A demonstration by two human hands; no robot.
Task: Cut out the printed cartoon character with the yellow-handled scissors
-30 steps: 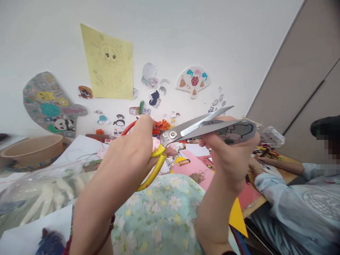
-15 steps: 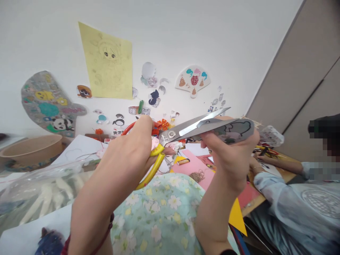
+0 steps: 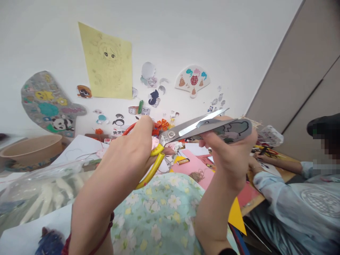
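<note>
My left hand (image 3: 132, 145) is wrapped round the handles of a large pair of scissors (image 3: 171, 134), one handle red and one yellow. The steel blades point right, slightly parted. My right hand (image 3: 231, 156) holds a grey piece with dark outline drawings (image 3: 239, 130), its thumb below the lower blade. The blades lie across the near side of that piece, and the upper blade's tip sticks up past its top edge. Pale frayed strands (image 3: 252, 122) show at its far right end. How far the piece sits between the blades is hard to make out.
A brown bowl (image 3: 34, 148) and a clear plastic bag with white pieces (image 3: 53, 194) lie on the left. Pink paper (image 3: 195, 164), twine (image 3: 197, 175) and a glue stick (image 3: 183, 162) lie beyond my lap. On the right a person's sleeve (image 3: 273, 187) rests by the table's edge.
The grey piece and my right hand have shifted very slightly left. The scissors and my left hand look almost unchanged.
</note>
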